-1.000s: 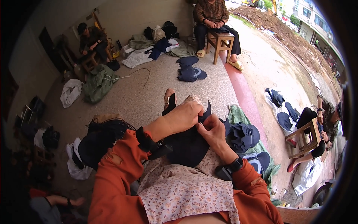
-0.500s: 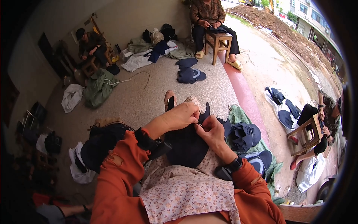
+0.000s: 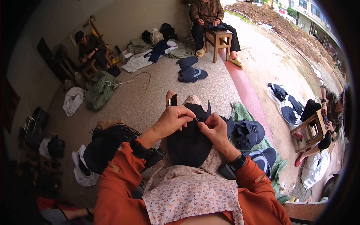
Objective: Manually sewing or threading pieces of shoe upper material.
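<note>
Fingers of left hand (image 3: pixel 173 120) and right hand (image 3: pixel 214 129) pinched on dark cap (image 3: pixel 189 142) edge, wrists bent inward over lap.

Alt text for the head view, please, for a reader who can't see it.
Both hands, left hand and right hand, pinch the edge of a dark navy cap on the person's lap above a floral apron. More navy caps lie to the right; other people sit on wooden stools around.
</note>
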Action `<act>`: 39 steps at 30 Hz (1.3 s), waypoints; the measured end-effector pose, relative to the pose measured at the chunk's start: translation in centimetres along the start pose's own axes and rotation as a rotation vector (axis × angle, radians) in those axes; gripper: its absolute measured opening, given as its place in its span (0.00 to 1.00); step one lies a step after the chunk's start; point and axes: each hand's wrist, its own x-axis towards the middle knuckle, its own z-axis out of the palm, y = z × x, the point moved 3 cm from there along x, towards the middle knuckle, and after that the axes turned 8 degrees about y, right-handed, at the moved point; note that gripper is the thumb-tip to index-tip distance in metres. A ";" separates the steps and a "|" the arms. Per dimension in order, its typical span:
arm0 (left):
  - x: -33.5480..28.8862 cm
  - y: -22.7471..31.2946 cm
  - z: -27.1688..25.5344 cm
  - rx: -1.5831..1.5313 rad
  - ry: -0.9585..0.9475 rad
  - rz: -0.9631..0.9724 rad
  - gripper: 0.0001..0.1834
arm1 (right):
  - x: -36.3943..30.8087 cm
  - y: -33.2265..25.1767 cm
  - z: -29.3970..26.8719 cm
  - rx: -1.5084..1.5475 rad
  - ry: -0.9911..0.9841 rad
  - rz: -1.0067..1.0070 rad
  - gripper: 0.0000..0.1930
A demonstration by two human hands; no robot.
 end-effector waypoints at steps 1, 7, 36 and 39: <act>-0.1 0.0 0.0 0.013 0.017 0.038 0.07 | 0.0 -0.1 -0.1 0.000 0.000 -0.001 0.18; -0.2 0.1 0.9 0.084 0.122 0.155 0.04 | 0.2 0.2 -0.1 0.251 -0.066 0.056 0.15; 0.5 1.1 1.9 0.117 0.048 0.317 0.08 | 0.5 0.6 -0.5 0.317 -0.170 0.076 0.15; 0.5 2.1 2.1 0.193 -0.025 0.356 0.07 | 0.4 0.5 -1.0 0.314 -0.220 0.079 0.12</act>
